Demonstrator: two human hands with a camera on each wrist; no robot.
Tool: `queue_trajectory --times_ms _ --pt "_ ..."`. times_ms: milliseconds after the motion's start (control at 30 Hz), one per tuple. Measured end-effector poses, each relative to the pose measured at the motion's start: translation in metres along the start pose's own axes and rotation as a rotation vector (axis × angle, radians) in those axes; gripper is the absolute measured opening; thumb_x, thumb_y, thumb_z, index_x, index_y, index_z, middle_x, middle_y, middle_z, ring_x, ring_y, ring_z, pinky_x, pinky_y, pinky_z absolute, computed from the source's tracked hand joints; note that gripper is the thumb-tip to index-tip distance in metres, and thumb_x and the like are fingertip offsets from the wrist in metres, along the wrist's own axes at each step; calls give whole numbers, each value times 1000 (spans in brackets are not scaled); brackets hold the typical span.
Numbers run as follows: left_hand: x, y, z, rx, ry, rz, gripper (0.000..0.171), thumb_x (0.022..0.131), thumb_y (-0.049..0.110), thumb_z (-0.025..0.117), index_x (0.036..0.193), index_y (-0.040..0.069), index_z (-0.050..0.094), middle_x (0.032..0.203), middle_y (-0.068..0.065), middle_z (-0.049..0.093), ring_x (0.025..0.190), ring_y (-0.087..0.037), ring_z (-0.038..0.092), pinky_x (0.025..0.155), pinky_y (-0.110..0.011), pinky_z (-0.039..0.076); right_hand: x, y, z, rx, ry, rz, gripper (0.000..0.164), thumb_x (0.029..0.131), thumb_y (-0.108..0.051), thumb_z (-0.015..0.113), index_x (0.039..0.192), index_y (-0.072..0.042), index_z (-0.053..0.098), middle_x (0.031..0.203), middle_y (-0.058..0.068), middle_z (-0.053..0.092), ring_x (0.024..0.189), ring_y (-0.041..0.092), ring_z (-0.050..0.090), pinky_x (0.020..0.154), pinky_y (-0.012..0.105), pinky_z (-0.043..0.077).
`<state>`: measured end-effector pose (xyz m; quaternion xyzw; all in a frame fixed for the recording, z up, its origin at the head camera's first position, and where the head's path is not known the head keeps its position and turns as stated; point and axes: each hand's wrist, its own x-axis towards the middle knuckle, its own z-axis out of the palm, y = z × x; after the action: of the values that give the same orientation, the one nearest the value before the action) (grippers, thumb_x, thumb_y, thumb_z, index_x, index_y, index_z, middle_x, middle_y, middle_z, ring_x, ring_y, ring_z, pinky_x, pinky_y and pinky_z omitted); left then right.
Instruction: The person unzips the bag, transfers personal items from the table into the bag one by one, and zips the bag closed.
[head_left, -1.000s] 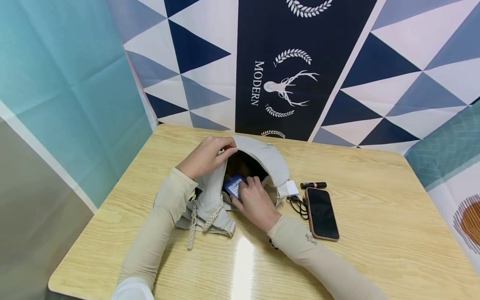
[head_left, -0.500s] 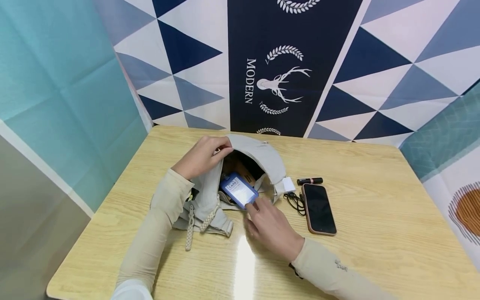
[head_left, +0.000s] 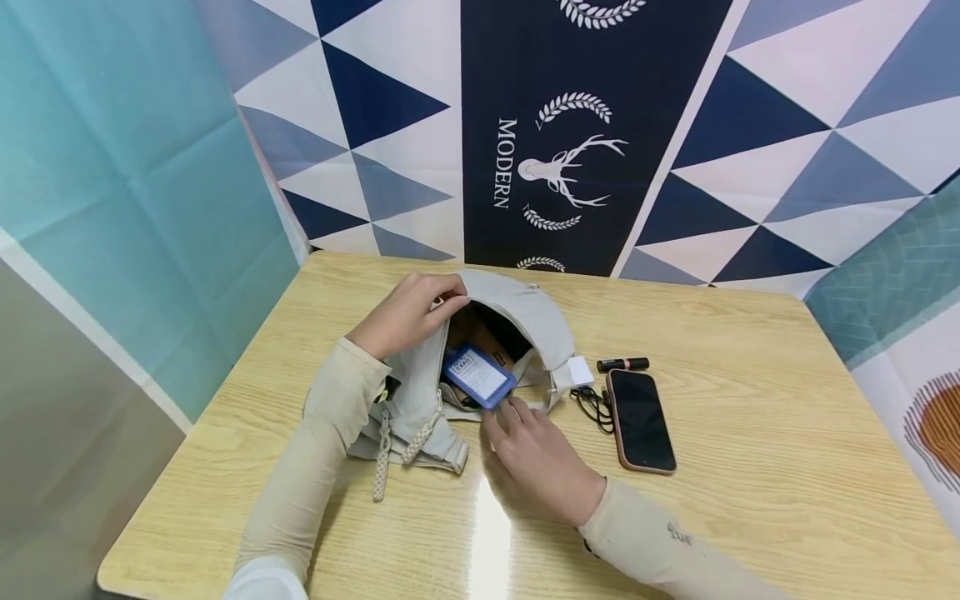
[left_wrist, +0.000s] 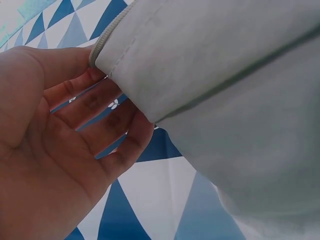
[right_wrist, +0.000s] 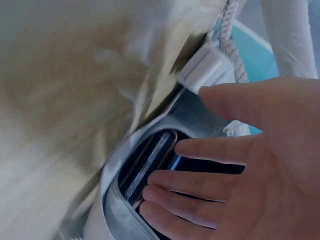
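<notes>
Left hand (head_left: pixel 408 315) pinches bag (head_left: pixel 418 373) at eleven o'clock | right hand (head_left: pixel 546 460) flat, holding nothing, five o'clock from card (head_left: pixel 480 377) | card may slide out if bag tips

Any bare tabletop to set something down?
Free: table right of the phone; the near strip between left sleeve and right sleeve. Crowded: between bag and phone, with a white block and black cable; a dark tube lies just past the phone's far end.

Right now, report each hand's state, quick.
Left hand: closed, pinching the edge of the bag.
Right hand: open, fingers extended by the blue card holder; whether they touch it cannot be told.
</notes>
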<state>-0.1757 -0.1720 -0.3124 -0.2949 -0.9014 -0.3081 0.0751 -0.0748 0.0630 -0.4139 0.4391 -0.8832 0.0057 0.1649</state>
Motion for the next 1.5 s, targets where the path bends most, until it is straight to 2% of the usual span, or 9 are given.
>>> queue_trajectory --times_ms 167,333,467,633,800,967,1067,1233,1500 --pt "1 -2 0 0 2 6 16 103 19 56 100 11 70 93 0 70 83 -11 64 75 -35 52 15 10 6 -50 -20 14 50 91 -21 71 132 4 58 133 28 56 123 41 55 95 48 51" --pt "0 -4 0 5 7 6 17 103 20 56 101 11 70 94 1 70 83 -10 64 75 -33 52 25 16 13 -61 -70 11 48 94 -15 64 136 5 54 138 26 53 129 39 51 98 46 49" --pt "-1 -5 -1 4 9 -3 17 103 20 56 101 12 70 94 1 70 82 -10 63 73 -32 51 25 18 10 -20 -68 -5 49 95 -17 65 136 6 54 138 25 52 129 39 50 101 47 47" --pt "0 -4 -3 10 17 3 16 103 20 56 100 12 70 92 1 69 77 -12 61 71 -32 49 14 27 -14 142 4 -57 38 93 -16 68 126 2 62 123 17 62 116 32 59 99 43 49" --pt "1 -3 -6 12 4 5 16 103 20 56 101 12 70 92 2 69 75 -12 59 71 -31 48 -9 65 -48 263 83 -11 27 88 -4 72 114 -1 68 108 11 69 97 24 66 82 36 57" --pt "0 -3 -8 9 -2 -5 15 103 20 56 101 13 70 92 2 69 76 -12 59 71 -32 48 -29 124 -67 218 130 142 25 85 4 70 110 2 69 104 16 68 96 31 65 77 45 57" --pt "1 -4 -8 8 -7 3 16 103 20 56 102 12 70 94 1 69 81 -11 62 74 -32 50 -40 155 -66 190 94 219 25 87 4 68 112 2 68 106 18 68 99 34 63 79 50 54" --pt "3 -6 -6 3 -5 21 16 103 19 57 101 11 70 93 1 69 80 -10 62 74 -31 50 -54 191 -48 241 -47 324 24 91 1 67 115 1 68 111 21 68 104 40 61 84 56 50" --pt "3 -10 0 -19 2 50 17 103 18 57 100 9 71 88 3 68 72 -10 58 70 -30 48 -68 219 -16 338 -197 344 28 94 -1 64 121 6 66 117 26 67 107 45 61 89 59 47"
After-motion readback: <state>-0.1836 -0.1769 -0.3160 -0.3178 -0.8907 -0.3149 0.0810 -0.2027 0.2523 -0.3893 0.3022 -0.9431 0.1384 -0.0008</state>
